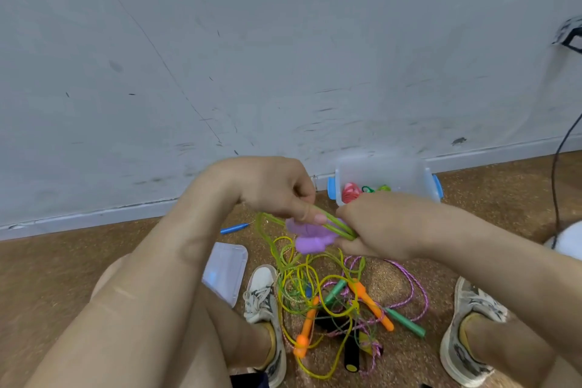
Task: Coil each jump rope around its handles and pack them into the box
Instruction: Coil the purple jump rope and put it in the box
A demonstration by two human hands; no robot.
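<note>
My right hand grips the purple handles of a jump rope, held above the floor. My left hand pinches the green rope where it crosses those handles; more of this rope loops down to the left. Below, a tangled pile lies between my shoes: yellow-green cord, orange handles, green handles, a pink-purple braided rope and black handles. The clear box with blue latches stands by the wall, with red and green coiled ropes inside.
The box's clear lid lies on the cork floor by my left knee. A blue pen-like stick lies near the wall. My two shoes flank the pile. A black cable hangs at the right.
</note>
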